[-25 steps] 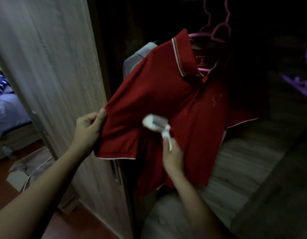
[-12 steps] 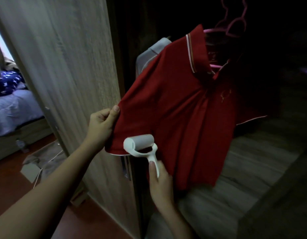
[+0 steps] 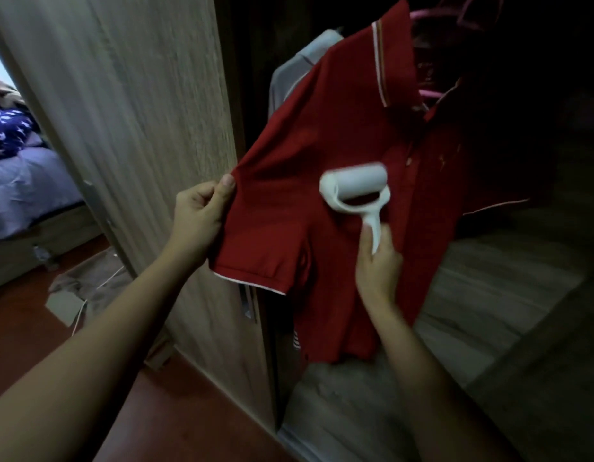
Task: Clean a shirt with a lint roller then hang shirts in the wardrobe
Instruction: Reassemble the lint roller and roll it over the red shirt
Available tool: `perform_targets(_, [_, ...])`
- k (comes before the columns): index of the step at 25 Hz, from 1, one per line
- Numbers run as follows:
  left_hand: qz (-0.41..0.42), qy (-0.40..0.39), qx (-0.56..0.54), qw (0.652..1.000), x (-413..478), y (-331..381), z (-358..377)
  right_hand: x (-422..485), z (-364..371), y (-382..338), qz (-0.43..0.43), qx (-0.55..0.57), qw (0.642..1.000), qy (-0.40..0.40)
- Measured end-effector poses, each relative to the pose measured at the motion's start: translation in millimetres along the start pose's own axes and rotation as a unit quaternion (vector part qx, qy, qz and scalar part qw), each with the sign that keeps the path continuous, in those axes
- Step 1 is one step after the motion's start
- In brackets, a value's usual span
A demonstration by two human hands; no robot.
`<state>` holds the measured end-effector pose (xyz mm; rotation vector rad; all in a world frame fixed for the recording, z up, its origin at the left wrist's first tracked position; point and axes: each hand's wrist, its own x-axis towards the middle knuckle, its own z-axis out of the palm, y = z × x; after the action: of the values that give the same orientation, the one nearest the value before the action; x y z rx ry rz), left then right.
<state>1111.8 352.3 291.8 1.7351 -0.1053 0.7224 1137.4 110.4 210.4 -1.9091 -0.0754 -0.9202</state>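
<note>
Shirt [image 3: 322, 181] sleeve pinched by left hand [image 3: 197, 215], right hand [image 3: 377, 268] rolling lint roller [image 3: 355, 191] on it

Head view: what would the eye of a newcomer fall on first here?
The red polo shirt fills the centre, hanging on a pink hanger at the dark wardrobe opening. A white lint roller lies against its chest, with the handle gripped from below by the right hand. The left hand pinches the sleeve edge and holds it stretched to the left, in front of the wooden wardrobe door.
</note>
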Motion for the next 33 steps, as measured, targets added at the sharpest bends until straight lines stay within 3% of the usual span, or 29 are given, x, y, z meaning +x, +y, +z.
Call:
perform_targets(4, [0.018, -0.003, 0.005, 1.0, 2, -5, -3, -77, 33, 79, 0.104, -0.095, 0.982, -0.128])
perform_targets(8, [0.029, -0.01, 0.009, 0.999, 2, -8, -6, -119, 53, 139, 0.251, -0.229, 0.901, -0.269])
perform_targets(10, [0.025, -0.01, 0.008, 1.0, 4, -8, -7, -114, 51, 141, 0.271, -0.205, 0.91, -0.238])
perform_targets(14, [0.019, -0.013, 0.006, 1.0, 4, -8, -8, -34, 25, 105, 0.205, -0.101, 0.971, -0.07])
perform_targets(20, [0.02, -0.017, 0.019, 0.999, 4, -5, -6, 109, -30, 47, 0.147, -0.013, 0.986, 0.083])
perform_targets(23, [0.021, -0.012, 0.021, 0.999, 3, -9, -7, 101, -22, 48, 0.13, 0.02, 0.991, 0.037])
perform_targets(29, [0.008, 0.006, 0.014, 1.0, 3, -8, -2, -74, 25, 110, 0.225, 0.011, 0.952, -0.207])
perform_targets(31, [0.01, 0.006, 0.012, 1.0, 2, -7, -1, -85, 26, 118, 0.222, 0.002, 0.951, -0.214])
perform_targets(33, [0.01, 0.001, 0.017, 1.0, 3, -8, -2, -47, 16, 116, 0.219, 0.013, 0.964, -0.152])
